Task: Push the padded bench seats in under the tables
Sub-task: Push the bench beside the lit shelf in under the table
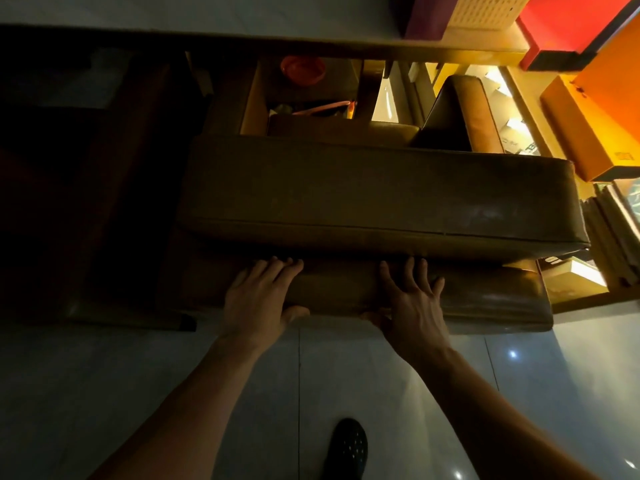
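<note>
A low brown padded bench seat point(491, 299) lies across the tiled floor in front of me. A larger padded bench seat point(363, 195) sits just beyond it and higher, overlapping its far edge. My left hand point(259, 299) rests flat on the low seat's top with fingers straight and the thumb on its near edge. My right hand point(412, 303) lies the same way a little to the right, fingers spread. A dark table top point(242, 36) runs along the far side. A third padded seat point(467, 109) stands tilted behind on the right.
Orange boxes point(595, 126) and a red box point(571, 26) stack at the right. A red bowl point(303, 69) sits in an open compartment beyond the seats. Dark furniture point(86, 185) fills the left. My black shoe point(346, 448) stands on the pale floor tiles.
</note>
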`<control>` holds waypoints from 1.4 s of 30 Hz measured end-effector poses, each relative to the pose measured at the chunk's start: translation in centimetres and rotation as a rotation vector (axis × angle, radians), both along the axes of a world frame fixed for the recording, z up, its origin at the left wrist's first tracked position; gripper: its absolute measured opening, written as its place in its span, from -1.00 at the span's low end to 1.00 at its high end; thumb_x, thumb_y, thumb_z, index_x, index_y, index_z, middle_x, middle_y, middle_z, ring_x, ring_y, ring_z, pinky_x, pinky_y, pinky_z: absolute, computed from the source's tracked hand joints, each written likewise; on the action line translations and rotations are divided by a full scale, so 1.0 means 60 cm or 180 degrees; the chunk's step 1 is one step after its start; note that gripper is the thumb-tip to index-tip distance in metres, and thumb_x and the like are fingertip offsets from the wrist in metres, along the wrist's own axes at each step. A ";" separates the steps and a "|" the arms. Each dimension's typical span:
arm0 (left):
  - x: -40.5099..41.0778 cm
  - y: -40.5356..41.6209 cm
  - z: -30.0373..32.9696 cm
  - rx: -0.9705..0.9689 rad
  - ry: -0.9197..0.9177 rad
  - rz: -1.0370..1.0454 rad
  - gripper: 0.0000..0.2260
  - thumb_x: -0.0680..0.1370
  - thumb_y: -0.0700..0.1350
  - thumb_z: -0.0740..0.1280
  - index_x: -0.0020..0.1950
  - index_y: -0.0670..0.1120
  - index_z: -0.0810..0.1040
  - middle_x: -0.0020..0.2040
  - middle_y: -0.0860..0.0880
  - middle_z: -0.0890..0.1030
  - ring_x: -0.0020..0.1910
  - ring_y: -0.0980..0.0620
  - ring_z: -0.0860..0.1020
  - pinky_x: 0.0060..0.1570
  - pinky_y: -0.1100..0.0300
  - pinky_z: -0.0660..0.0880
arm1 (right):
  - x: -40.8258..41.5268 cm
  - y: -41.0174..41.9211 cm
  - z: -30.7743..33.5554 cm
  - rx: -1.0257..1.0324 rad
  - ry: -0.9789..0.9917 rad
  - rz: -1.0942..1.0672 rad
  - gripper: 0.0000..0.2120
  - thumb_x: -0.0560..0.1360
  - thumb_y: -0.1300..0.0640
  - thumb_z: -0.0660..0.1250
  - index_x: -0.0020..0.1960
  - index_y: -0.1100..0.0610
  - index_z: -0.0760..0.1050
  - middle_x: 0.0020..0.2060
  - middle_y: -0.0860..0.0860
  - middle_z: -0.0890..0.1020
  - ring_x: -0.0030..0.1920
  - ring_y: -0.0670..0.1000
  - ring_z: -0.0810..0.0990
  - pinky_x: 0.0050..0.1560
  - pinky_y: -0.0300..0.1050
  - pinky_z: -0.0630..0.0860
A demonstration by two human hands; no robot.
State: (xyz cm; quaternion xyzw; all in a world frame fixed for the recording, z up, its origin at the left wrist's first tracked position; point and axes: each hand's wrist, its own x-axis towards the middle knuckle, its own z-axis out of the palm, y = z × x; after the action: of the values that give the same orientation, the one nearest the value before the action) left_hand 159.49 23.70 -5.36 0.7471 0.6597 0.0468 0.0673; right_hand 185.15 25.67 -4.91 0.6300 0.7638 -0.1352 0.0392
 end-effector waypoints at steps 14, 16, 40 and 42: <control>-0.046 -0.114 -0.002 -0.0149 -0.0047 0.0273 -0.32 0.42 0.37 0.32 0.48 0.14 0.33 0.38 0.04 0.47 0.34 -0.07 0.41 0.22 -0.04 0.42 | -0.032 -0.101 -0.018 0.0028 0.0195 0.0188 -0.15 0.47 -0.32 0.27 0.61 -0.05 -0.01 0.58 0.25 0.00 0.56 0.32 -0.18 0.46 0.50 -0.03; -0.050 -0.134 -0.002 -0.0107 -0.0011 0.0194 -0.32 0.42 0.38 0.31 0.46 0.13 0.34 0.34 0.05 0.50 0.31 -0.05 0.44 0.18 -0.03 0.45 | -0.031 -0.118 -0.018 -0.0039 0.0202 0.0197 -0.15 0.48 -0.33 0.26 0.60 -0.09 -0.06 0.59 0.22 -0.04 0.56 0.29 -0.22 0.47 0.47 -0.07; -0.135 -0.009 0.000 -0.0121 -0.0474 0.0134 -0.31 0.48 0.23 0.36 0.55 0.12 0.20 0.52 0.13 0.27 0.52 0.02 0.15 0.52 0.05 0.02 | -0.125 0.000 -0.022 0.0210 -0.0068 0.0229 -0.19 0.47 -0.29 0.26 0.59 0.02 0.12 0.55 0.30 0.13 0.55 0.37 -0.04 0.42 0.54 0.06; -0.136 -0.009 -0.001 -0.0066 -0.0496 0.0111 -0.30 0.48 0.23 0.37 0.55 0.12 0.20 0.52 0.13 0.28 0.51 0.04 0.14 0.53 0.04 0.01 | -0.124 0.001 -0.020 0.0234 -0.0086 0.0255 -0.18 0.47 -0.27 0.30 0.60 0.02 0.10 0.55 0.30 0.11 0.55 0.36 -0.06 0.43 0.52 0.03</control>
State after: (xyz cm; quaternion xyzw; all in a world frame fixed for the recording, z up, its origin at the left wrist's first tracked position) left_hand 151.36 23.17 -5.42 0.7288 0.6658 0.0992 0.1252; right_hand 177.69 25.72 -6.12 0.6016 0.7923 -0.0968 0.0318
